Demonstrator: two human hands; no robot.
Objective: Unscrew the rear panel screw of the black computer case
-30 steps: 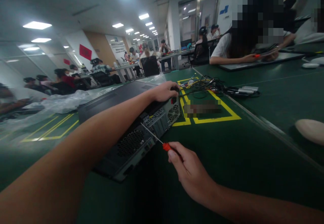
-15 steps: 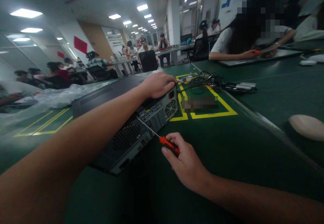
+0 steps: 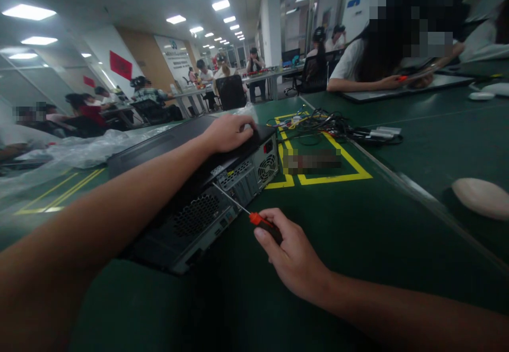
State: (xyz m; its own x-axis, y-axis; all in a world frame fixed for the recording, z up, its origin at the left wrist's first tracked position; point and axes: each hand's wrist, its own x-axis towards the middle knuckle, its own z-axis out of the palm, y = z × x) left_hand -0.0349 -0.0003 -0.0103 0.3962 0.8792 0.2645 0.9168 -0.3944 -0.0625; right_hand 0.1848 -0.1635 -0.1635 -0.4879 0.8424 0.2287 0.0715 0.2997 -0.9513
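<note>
A black desktop computer case (image 3: pixel 167 134) lies on its side on the green table, its metal rear panel with fan grille, slots and vents turned toward me. My left hand (image 3: pixel 233 132) rests on top of the case near the far rear corner, fingers loosely bent and gripping nothing. Low in front of the rear panel, my right hand (image 3: pixel 294 248) is closed around the orange and black handle of a screwdriver (image 3: pixel 260 219). Its thin shaft reaches up and left, with the tip at the rear panel's upper edge beside the slots. What the tip touches is too small to tell.
Beyond the case a tangle of black cables (image 3: pixel 326 121) lies by yellow tape lines (image 3: pixel 334 178). A blurred brown object (image 3: pixel 314 161) sits within the tape. Clear plastic wrap (image 3: pixel 91 148) is at left, a pale rounded object (image 3: pixel 481 198) at right. A person (image 3: pixel 345 71) works across the table.
My left hand has slid left, from the case's rear corner edge back onto its top panel. The screwdriver in my right hand has barely moved, its tip still at the panel edge.
</note>
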